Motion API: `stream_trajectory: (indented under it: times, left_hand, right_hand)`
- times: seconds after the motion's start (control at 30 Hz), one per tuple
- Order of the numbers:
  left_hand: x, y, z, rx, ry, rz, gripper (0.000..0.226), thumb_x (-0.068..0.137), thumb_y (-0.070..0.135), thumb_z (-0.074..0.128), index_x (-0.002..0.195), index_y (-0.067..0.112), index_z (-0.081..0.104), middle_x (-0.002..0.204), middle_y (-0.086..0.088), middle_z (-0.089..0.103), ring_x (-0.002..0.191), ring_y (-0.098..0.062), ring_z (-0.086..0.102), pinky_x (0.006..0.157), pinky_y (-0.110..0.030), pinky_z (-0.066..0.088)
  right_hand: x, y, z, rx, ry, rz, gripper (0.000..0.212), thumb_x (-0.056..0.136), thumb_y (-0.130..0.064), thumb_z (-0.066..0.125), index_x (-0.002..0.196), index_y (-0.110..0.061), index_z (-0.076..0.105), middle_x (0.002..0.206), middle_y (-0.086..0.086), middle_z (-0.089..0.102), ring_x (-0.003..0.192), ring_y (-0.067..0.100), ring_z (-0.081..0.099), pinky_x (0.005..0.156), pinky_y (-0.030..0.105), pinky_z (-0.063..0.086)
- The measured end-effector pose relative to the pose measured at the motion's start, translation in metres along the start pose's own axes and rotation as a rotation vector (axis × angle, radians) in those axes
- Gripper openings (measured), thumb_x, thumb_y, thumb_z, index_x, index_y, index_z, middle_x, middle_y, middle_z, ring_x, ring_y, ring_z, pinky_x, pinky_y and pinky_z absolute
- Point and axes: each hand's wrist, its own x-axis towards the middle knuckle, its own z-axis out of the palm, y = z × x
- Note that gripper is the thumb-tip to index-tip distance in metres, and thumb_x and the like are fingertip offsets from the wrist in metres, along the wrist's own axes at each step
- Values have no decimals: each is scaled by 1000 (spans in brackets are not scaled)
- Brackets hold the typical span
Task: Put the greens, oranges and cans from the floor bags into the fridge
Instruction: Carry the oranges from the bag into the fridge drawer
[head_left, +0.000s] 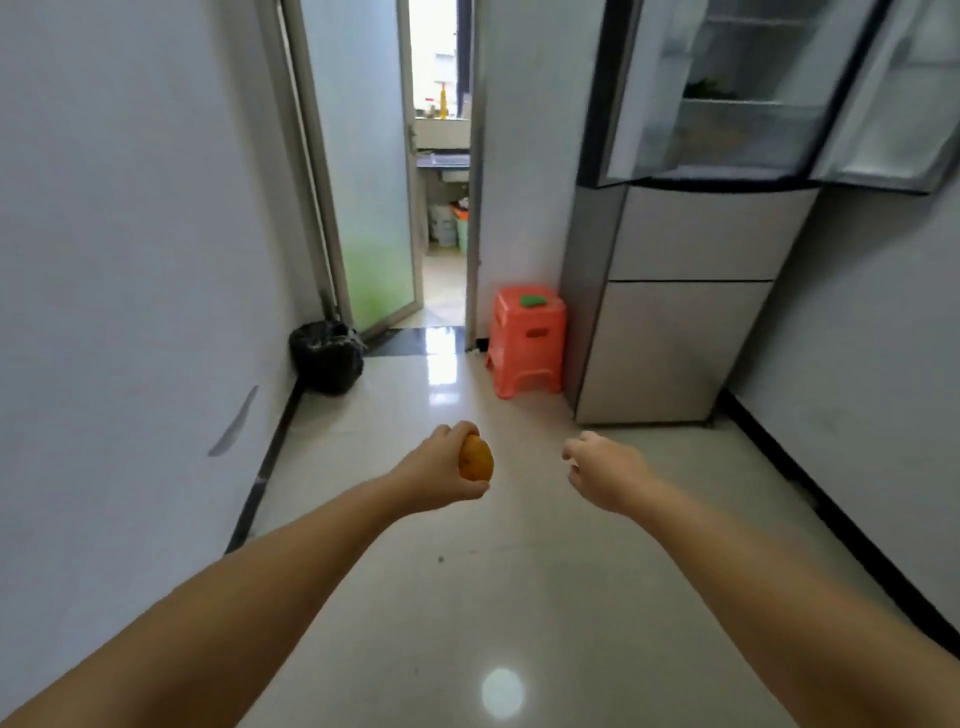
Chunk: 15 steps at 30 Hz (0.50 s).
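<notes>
My left hand (439, 470) is stretched out over the floor and grips an orange (476, 458). To its right, my right hand (602, 470) holds nothing, its fingers loosely curled. The fridge (691, 291) stands at the upper right against the wall. Both of its upper doors hang open, the left door (649, 88) and the right door (898, 98). Inside, dark greens (709, 89) lie on a shelf and blurred orange shapes sit lower down. No floor bags with groceries are in view.
A coral plastic stool (527, 340) with a green item on top stands left of the fridge. A bin with a black bag (327, 356) sits in the left corner. Behind them a frosted glass door (363, 171) opens onto another room. The tiled floor is glossy.
</notes>
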Motion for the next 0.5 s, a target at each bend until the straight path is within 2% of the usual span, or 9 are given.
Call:
stream_trajectory:
  times: [0.13, 0.27, 0.37, 0.5]
  left_hand:
    - [82, 103, 47, -31, -21, 156, 57, 75, 35, 73, 121, 27, 40, 114, 1, 46, 98, -15, 53, 76, -25, 48]
    - [153, 190, 90, -36, -32, 256, 60, 73, 39, 74, 122, 30, 39, 120, 0, 46, 102, -16, 52, 82, -28, 52]
    - [198, 243, 106, -47, -8, 302, 61, 76, 35, 74, 126, 25, 41, 120, -1, 47, 100, -15, 51, 80, -23, 45]
    - [265, 286, 110, -11, 6, 338, 62, 77, 35, 73, 128, 21, 41, 123, -6, 48, 105, -20, 52, 87, -26, 45]
  right_hand:
    - [-20, 134, -24, 10, 11, 151, 28, 95, -21, 45, 119, -10, 56, 122, 11, 52, 107, 30, 55, 85, 34, 44]
    - [-26, 247, -50, -10, 53, 240, 29, 96, -24, 43, 120, -11, 53, 123, 10, 51, 108, 30, 54, 86, 35, 45]
    - [-14, 312, -69, -11, 78, 275, 28, 96, -24, 42, 119, -12, 53, 120, 10, 52, 106, 30, 54, 88, 36, 47]
    - [24, 368, -95, -2, 139, 286, 28, 95, -22, 40, 116, -13, 55, 117, 10, 54, 103, 31, 55, 88, 39, 48]
